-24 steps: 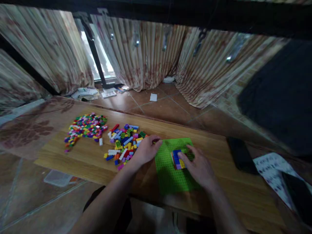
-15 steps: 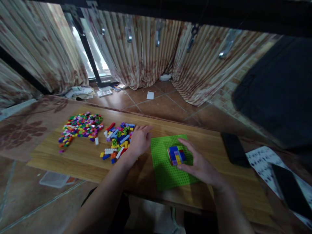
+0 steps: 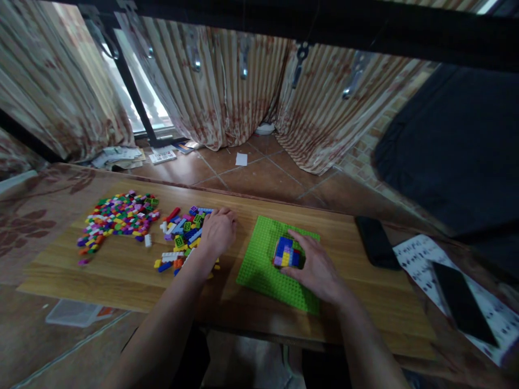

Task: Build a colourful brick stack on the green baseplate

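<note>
A green baseplate (image 3: pixel 259 265) lies on the wooden table (image 3: pixel 121 270). On it stands a small block of stacked bricks (image 3: pixel 285 252) in blue, yellow and purple. My right hand (image 3: pixel 316 267) curls round the right side of that block, fingers touching it. My left hand (image 3: pixel 217 232) rests with bent fingers on the right edge of a pile of larger loose bricks (image 3: pixel 182 237); whether it holds one is hidden. A second pile of small bricks (image 3: pixel 115 216) lies further left.
A black phone (image 3: pixel 375 243) lies on the table to the right. A printed sheet (image 3: pixel 486 302) with a dark flat device (image 3: pixel 460 302) sits at the far right. Curtains and a tiled floor with papers lie beyond the table. A clear lid lies on the floor below left.
My left hand left the baseplate's edge and moved left onto the loose brick pile. My right hand shifted from on top of the block to its right side. The camera view swung left.
</note>
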The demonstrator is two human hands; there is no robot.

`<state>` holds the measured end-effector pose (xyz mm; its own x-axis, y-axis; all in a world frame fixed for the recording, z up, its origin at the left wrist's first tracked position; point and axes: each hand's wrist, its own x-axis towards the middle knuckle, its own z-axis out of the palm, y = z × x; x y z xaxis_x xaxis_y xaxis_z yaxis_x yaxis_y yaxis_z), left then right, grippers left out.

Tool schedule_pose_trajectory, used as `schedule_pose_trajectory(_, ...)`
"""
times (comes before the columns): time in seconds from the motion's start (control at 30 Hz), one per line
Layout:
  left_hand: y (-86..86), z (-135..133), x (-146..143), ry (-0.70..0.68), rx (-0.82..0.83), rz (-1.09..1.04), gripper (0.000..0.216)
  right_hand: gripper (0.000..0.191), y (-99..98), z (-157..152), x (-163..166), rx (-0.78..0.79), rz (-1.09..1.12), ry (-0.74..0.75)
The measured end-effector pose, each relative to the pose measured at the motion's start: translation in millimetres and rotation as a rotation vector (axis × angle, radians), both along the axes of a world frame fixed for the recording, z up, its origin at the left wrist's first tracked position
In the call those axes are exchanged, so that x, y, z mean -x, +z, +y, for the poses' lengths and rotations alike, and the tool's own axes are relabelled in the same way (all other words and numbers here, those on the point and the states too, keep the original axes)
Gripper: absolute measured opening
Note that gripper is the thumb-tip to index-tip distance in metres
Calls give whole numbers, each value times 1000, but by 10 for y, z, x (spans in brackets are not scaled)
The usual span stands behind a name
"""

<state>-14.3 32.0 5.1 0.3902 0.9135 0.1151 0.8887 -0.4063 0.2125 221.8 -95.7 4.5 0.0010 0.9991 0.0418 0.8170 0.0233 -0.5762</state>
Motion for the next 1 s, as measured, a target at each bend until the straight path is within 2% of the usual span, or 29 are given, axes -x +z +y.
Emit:
schedule_pose_trajectory(0.1,66,-9,73,20,60,46,26,85,-19,-1,53,-4,-17,-32)
schedule_pose_trajectory(0.2,116,-34,139,13,96,69,31,96,-6,-20,23,51,23,29)
schedule_pose_trajectory(0.33,153,-84,143,3,56,36,32,105,41,-56,-117,110,99,76)
schedule_pose_trajectory(0.47,107,-211,-19,-73,26,-232,32,102,62,-70,-156,106,124,90)
schedule_pose_trajectory(0.57,23,-377,-195,-215,188,-518,41,99,45,-56,-106,103,107,101)
schedule_pose_trajectory(0.63,-21,-479,-286,-332,322,-601,56,95,23,-42,-78,80,93,108)
schedule_pose_trajectory(0.7,-39,-538,-340,-422,426,-616,71,92,2,-30,-64,53,86,124)
schedule_pose_trajectory(0.8,-30,-537,-371,-467,527,-563,83,89,-10,-12,-57,31,87,136)
schedule_pose_trajectory(1.0,-23,-464,-401,-457,493,-466,84,88,12,34,-43,14,139,146)
